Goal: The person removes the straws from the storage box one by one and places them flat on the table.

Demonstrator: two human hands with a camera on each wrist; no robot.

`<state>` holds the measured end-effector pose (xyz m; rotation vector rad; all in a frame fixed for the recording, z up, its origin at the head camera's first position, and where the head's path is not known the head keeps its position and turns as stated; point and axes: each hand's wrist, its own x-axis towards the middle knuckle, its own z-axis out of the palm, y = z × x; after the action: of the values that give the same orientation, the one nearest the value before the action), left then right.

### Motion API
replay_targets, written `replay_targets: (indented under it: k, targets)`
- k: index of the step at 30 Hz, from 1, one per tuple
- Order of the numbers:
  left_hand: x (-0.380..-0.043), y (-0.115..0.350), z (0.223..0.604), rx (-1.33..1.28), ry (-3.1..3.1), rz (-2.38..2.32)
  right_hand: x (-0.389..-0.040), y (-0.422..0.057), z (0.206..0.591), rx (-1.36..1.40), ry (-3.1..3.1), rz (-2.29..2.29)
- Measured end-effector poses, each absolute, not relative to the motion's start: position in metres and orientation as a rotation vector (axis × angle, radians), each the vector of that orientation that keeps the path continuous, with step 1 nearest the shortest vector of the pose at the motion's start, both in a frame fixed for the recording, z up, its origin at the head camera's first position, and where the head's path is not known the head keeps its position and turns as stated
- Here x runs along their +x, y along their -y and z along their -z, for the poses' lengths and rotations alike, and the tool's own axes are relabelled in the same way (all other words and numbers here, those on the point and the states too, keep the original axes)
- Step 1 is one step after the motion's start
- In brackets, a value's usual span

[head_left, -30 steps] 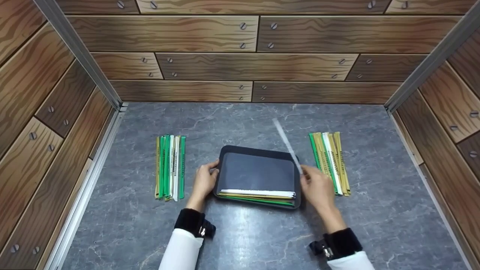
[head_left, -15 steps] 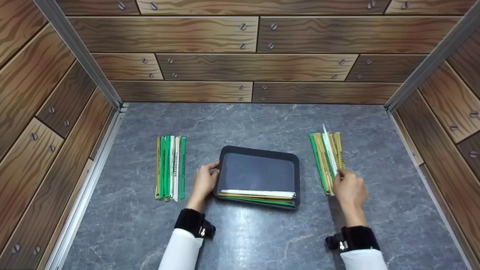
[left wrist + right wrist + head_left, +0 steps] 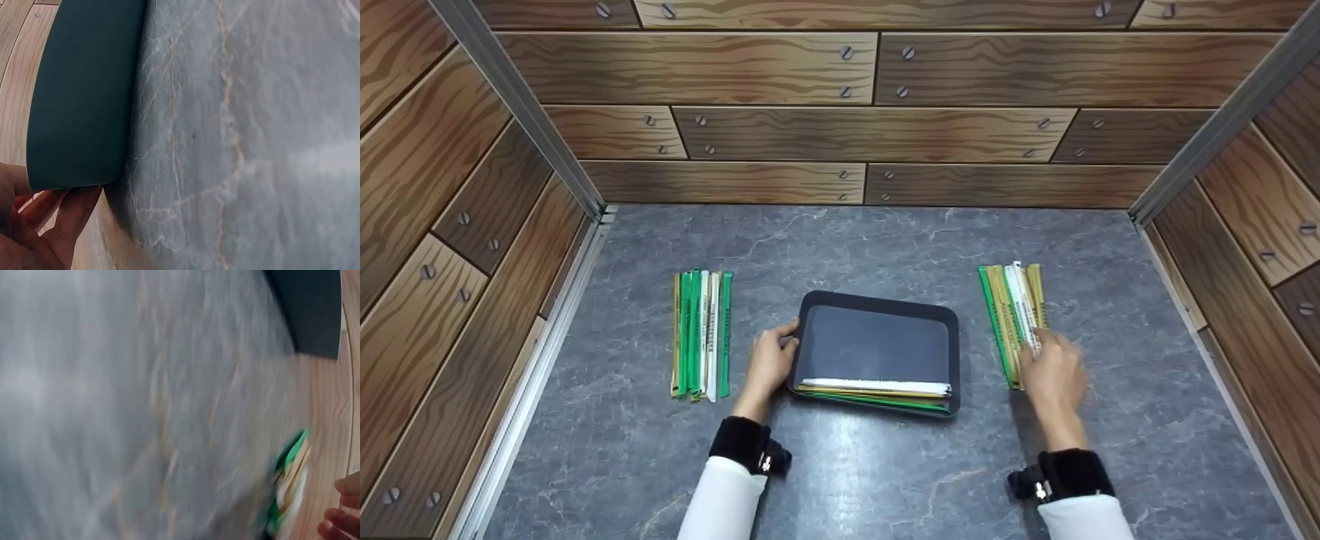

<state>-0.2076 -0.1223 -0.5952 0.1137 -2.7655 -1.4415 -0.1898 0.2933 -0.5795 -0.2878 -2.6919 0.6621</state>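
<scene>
My left hand (image 3: 769,364) holds the left edge of a dark rectangular tray (image 3: 877,300); in the left wrist view its fingers meet the tray's outer wall (image 3: 84,101). Along the tray's near side lie several slim wrapped sticks (image 3: 877,388) in white, gold and green. My right hand (image 3: 1056,371), slightly blurred, is over the near end of the right-hand row of wrapped sticks (image 3: 997,307). Two white sticks (image 3: 1018,289) lie close together in that row. In the right wrist view, the fingertips (image 3: 334,520) and thumb stand apart, with nothing visible between them.
Another row of green, gold and white wrapped sticks (image 3: 697,334) lies left of the tray. The grey marbled tabletop (image 3: 847,480) is bounded by wood-patterned panels (image 3: 780,135) at the back and both sides.
My right hand has carried a white wrapped stick from beside the tray to the right-hand row, where it now lies beside another white one. The left hand and tray have stayed put.
</scene>
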Motion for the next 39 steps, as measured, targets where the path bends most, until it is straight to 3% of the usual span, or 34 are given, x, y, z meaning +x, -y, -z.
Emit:
replay_targets:
  k: [10,14,27,39]
  targets:
    - [-0.208,0.122,0.594,0.096,2.742,1.434,-0.176,-0.210,0.568,0.848,2.664,-0.597]
    - [-0.208,0.122,0.595,0.100,2.733,1.440,-0.173,-0.189,0.572,1.086,2.757,-0.590]
    - [-0.207,0.120,0.594,0.124,2.729,1.447,-0.181,-0.187,0.592,1.057,2.864,-0.470]
    - [-0.206,0.121,0.595,0.134,2.746,1.440,-0.181,-0.185,0.599,0.863,2.803,-0.409]
